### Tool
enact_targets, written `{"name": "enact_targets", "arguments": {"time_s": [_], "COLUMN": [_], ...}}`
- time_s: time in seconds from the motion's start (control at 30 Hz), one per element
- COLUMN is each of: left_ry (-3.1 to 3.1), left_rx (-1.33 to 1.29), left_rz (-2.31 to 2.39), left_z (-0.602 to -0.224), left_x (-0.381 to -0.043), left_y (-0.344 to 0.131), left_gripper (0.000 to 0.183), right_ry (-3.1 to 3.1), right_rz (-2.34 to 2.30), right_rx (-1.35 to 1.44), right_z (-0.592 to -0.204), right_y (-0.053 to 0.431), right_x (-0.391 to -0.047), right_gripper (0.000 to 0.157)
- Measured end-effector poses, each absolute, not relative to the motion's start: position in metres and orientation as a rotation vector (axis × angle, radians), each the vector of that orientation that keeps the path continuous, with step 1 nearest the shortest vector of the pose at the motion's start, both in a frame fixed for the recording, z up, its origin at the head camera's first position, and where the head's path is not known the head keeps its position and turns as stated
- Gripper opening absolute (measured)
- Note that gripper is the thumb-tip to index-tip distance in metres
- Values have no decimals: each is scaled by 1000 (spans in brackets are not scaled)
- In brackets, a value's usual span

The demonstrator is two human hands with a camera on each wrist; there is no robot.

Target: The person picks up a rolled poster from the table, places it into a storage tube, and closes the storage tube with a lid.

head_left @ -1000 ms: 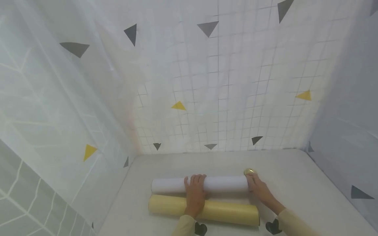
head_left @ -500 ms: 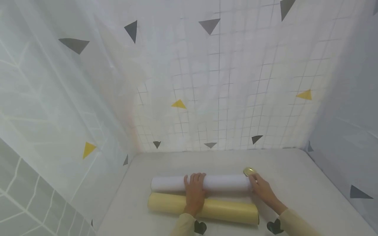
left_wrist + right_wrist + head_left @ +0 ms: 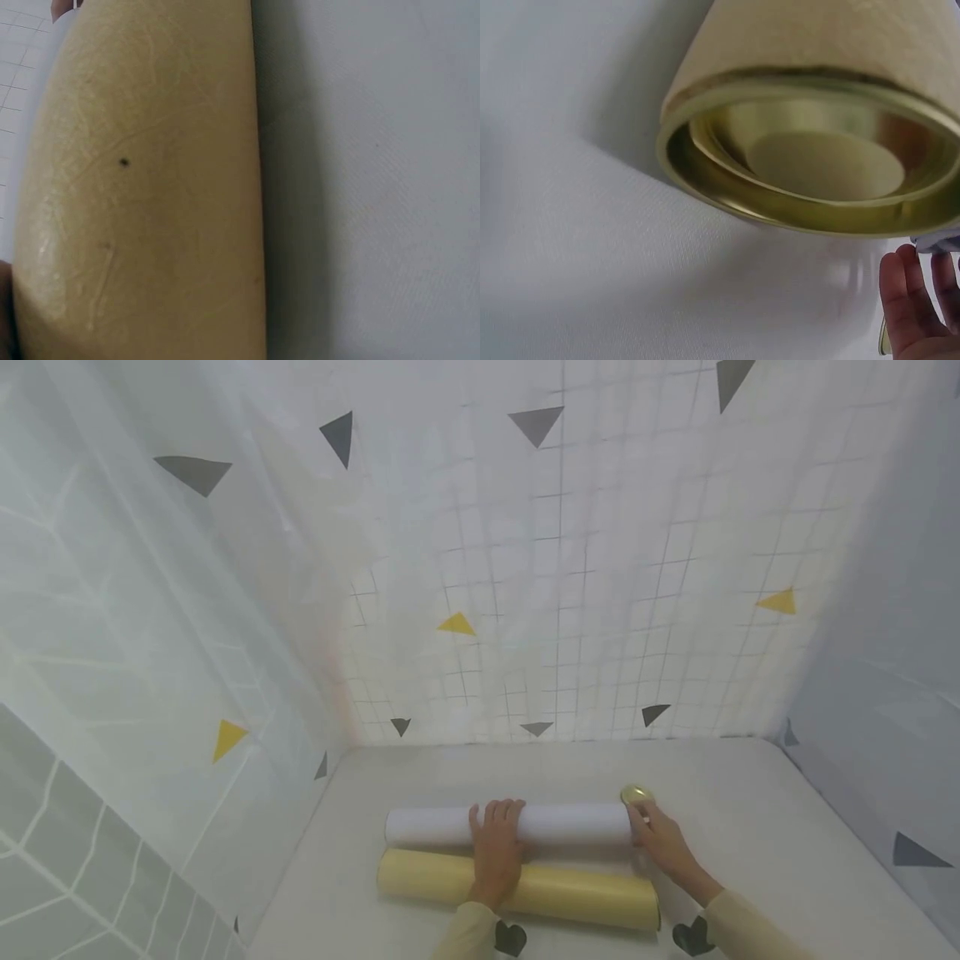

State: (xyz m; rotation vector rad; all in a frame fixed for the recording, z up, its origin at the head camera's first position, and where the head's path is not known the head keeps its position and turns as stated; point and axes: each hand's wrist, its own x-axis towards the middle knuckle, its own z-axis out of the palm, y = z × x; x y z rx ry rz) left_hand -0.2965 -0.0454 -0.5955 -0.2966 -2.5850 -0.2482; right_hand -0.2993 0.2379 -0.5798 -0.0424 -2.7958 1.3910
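A white roll [image 3: 573, 824] lies crosswise on the pale surface. My left hand [image 3: 495, 858] holds it near the middle, fingers over its far side. At the roll's right end, my right hand [image 3: 667, 845] grips the edge; in the right wrist view its fingers [image 3: 904, 300] reach up to that end, partly cut off by the frame. A tan cardboard tube [image 3: 577, 896] lies in front of the white roll, under my left wrist. Its right end has a recessed gold metal cap [image 3: 825, 169]. Behind my right hand lies a round gold lid [image 3: 637, 794].
A white gridded wall [image 3: 600, 577] with grey and yellow triangles rises behind the surface. Pale side walls stand left and right; a grey-green patterned area [image 3: 67, 860] fills the lower left corner. Plain white surface [image 3: 397, 187] extends on the tube's near side.
My right fingers shift slightly at the roll's right end. My left hand stays in place on the white roll, and both the tube and the lid lie where they were.
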Motion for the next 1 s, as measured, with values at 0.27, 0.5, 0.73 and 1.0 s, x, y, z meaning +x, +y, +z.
{"name": "enact_targets", "arguments": {"time_s": [0.27,0.5,0.73,1.0], "left_ry": [-2559,-2580,-2627,-2644], "left_rx": [-313,-295,-288,-291], "left_rz": [-223,-232,-244,-242], "left_z": [-596,-590,-584,-585], "left_x": [-296,-294,-292,-293], "left_y": [-45,-44,-44,-44], "left_gripper": [72,71,70,69], "right_ry": [-2823,-2825,-2864,-2949], "right_rz": [1354,1360,1422,1427], "right_rx": [-77,-75,-101,-157], "right_z": [-583,-582,-576,-576], "right_y": [238,238,236,233], "right_x": [-302,-303,-303,-301], "right_gripper": [57,66,74,86]}}
